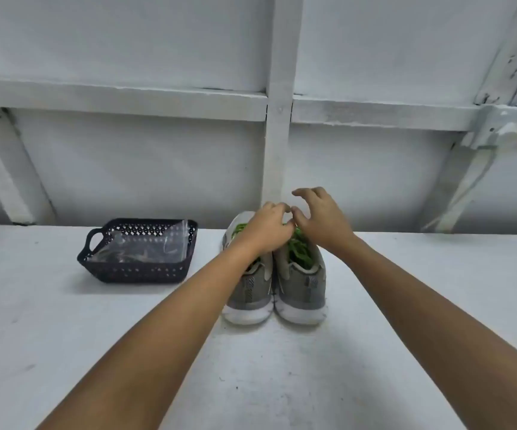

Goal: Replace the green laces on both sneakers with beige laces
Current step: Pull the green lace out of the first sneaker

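Two sneakers sit side by side on the white table (65, 336), heels toward the person, toes toward the wall, so their long axis runs straight away from the body. Left sneaker (249, 293) and right sneaker (303, 290) are touching along the inner edge. Green laces (300, 252) are still in both, right under the fingers, near the toe end.

Left hand (266, 228) is over the left sneaker w/ fingers curled and bunched together. Can't tell if it's actually pinching a lace, the hand's own back hides that. Right hand (319, 218) hovers over the right sneaker, fingers half-curled and spread, nothing visibly held. Both hands are about equally near the laces, fingertips nearly meeting btwn the shoes.

Black basket (139, 271) sits well off to the left w/ a clear plastic bag (145, 246) inside. Prob the beige laces in there, but too blurry to say. Nothing blocks the way imo; the job looks barely started, undoing comes first.
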A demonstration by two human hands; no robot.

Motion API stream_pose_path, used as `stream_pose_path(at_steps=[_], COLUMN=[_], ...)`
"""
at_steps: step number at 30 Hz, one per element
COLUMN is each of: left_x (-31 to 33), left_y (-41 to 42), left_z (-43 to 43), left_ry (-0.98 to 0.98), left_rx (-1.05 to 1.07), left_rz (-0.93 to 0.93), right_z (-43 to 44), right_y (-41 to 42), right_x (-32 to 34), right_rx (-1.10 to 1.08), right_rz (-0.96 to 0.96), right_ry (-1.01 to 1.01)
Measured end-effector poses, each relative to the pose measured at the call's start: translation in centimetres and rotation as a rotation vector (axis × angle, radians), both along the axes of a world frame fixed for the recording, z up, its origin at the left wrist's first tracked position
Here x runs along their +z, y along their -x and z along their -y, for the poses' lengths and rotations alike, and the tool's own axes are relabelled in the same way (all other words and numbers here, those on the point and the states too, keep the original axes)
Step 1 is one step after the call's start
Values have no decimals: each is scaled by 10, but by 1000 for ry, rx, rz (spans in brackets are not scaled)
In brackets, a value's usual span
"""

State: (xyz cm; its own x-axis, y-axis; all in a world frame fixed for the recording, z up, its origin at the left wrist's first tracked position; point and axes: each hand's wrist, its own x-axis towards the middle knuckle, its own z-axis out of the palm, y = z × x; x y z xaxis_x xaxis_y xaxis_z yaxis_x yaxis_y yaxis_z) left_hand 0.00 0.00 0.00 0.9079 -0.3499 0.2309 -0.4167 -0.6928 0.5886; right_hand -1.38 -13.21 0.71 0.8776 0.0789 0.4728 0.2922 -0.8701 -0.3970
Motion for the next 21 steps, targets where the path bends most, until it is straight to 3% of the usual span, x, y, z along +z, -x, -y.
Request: stream_pose_path(at_steps=[6, 9, 21], left_x=[-20, -22, -18], left_y=[-1, -4, 8], left_z=[5, 5, 7], left_ry=[-220, -259, -248], left_rx=[-22, -6, 3], left_rz=[14, 62, 110], right_z=[16, 22, 17], right_y=[6, 9, 21], right_x=[-21, -31, -33], right_rx=[-241, -256, -286], right_rz=[-278, -350, -319], right_ry=[121, 123, 24])
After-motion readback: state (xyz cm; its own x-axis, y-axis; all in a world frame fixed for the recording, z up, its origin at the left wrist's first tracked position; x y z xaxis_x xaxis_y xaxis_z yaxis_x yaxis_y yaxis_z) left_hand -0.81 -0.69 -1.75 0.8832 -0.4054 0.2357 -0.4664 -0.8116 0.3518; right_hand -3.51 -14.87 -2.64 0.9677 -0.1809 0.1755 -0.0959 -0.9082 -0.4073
